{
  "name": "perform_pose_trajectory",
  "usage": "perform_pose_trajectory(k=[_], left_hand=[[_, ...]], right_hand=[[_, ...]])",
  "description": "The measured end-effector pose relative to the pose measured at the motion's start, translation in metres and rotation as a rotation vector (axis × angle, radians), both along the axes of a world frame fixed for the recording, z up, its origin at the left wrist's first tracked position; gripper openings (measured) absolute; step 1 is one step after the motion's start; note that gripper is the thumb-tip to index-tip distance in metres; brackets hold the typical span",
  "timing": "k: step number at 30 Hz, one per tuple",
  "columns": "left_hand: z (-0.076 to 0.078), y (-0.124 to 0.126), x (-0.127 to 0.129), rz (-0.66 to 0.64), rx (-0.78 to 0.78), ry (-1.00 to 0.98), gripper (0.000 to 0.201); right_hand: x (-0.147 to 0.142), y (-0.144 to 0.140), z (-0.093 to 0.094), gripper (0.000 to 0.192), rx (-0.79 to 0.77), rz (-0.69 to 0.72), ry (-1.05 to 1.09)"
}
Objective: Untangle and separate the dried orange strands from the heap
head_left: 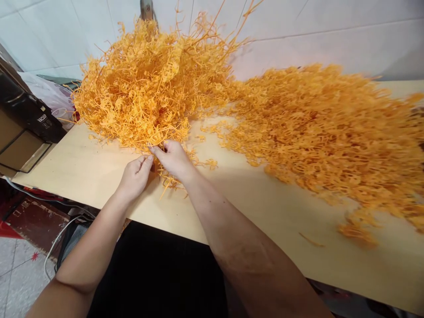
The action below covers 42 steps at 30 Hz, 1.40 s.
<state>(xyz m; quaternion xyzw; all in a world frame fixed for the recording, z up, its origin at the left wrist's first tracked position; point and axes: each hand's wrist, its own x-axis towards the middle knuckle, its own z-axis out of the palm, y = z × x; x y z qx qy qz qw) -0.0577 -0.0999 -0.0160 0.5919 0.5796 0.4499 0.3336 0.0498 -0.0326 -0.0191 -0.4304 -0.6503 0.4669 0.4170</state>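
left hand (135, 176): fingers curled, tips on wiry orange plastic tangle (145, 84) edge | right hand (174, 159): fingers pinching thin strands at same edge | tangle: springy heap, far-left of smooth pale worktop (265, 198) | loose orange pieces (331, 132): flat spread, right

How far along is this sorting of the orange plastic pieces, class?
Looks done: a wide spread of small loose orange pieces covers the right of the table. In hand: the left hand and right hand pinch strands at the near edge of the tangled heap. Left: that heap is large and still tangled, so probably much remains.
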Motion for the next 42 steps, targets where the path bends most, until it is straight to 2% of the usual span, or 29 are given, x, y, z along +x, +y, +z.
perform_pose_trajectory(k=[7,16,24,27,31,38,42], left_hand=[[0.000,-0.012,-0.001,-0.012,-0.079,-0.055,0.031],[0.006,-0.018,0.003,0.081,-0.056,-0.081,0.032],[0.011,-0.016,0.011,0.117,-0.185,-0.322,0.032],[0.017,-0.013,0.012,0.128,-0.223,-0.379,0.028],[0.022,-0.008,0.012,0.155,-0.216,-0.347,0.037],[0.016,-0.004,0.014,0.196,-0.246,-0.425,0.028],[0.011,-0.006,0.013,0.149,-0.271,-0.406,0.027]], right_hand=[[-0.003,-0.005,0.001,0.028,0.078,-0.039,-0.237],[-0.014,-0.002,0.002,0.030,0.079,-0.084,-0.237],[-0.011,0.003,-0.002,0.029,0.052,-0.084,-0.127],[-0.005,0.004,-0.004,0.027,0.053,-0.026,-0.051],[-0.003,0.001,-0.003,0.028,0.064,0.015,-0.060],[-0.006,-0.003,0.001,0.033,0.063,-0.040,-0.127],[-0.006,0.002,-0.004,0.028,0.053,-0.090,-0.138]])
